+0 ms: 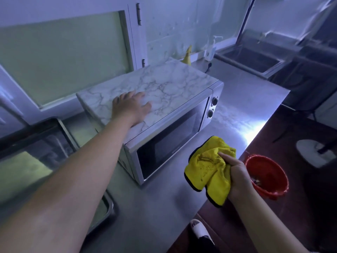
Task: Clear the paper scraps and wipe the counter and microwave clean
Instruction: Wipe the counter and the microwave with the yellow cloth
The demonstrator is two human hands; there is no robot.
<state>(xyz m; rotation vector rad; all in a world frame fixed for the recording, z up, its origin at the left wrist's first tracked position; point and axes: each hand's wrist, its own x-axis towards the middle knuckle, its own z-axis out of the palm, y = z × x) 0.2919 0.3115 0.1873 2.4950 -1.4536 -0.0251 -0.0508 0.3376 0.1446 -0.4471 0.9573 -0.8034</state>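
1. Left hand lies flat, fingers spread, holding nothing, on the microwave (marble-patterned top)
2. Right hand fingers grip a yellow cloth above the counter

The left hand lies flat, palm down, fingers spread, its bare arm stretched forward. The right hand is closed in a fist, thumb on top, held lower and nearer the body.

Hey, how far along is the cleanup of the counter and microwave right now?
Done: no paper scraps show on the counter; something small lies in the red bucket, too blurred to name. In hand: the right hand grips the yellow cloth off the surface, while the left hand lies flat on the microwave top. Whether anything is wiped yet can't be told.
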